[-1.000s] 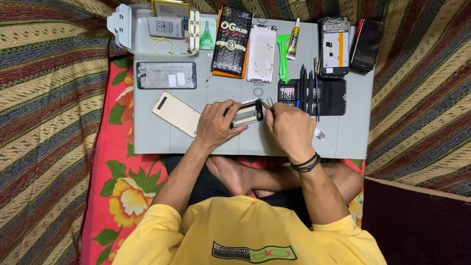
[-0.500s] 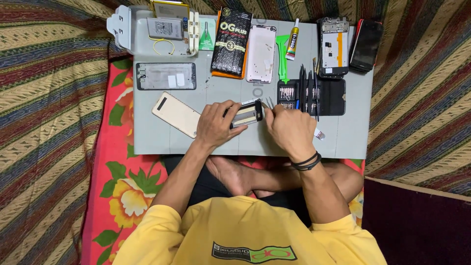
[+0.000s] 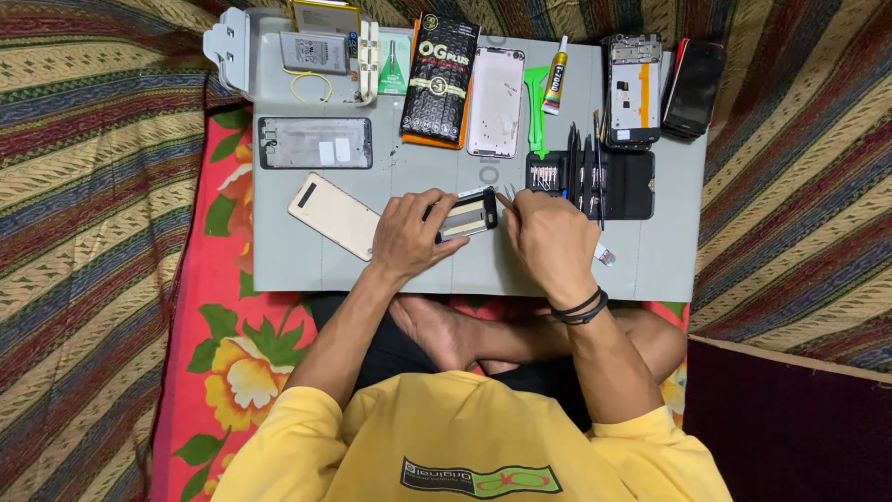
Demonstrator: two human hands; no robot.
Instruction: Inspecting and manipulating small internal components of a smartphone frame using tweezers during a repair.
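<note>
Pinning the opened phone (image 3: 467, 216) flat on the grey mat (image 3: 297, 260), your left hand (image 3: 409, 234) clamps its long edges while your right hand (image 3: 548, 244) pinches fine tweezers (image 3: 506, 197) at its top end; light, stiff, probably fragile inside, so grip the frame only.

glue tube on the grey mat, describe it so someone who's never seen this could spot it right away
Start at the grey mat and go to its far edge, right of centre. Between the green pry tool and the bare phone frame lies the glue tube. It is the only small tube there, pale yellow with a thin nozzle pointing away from the person.
</note>
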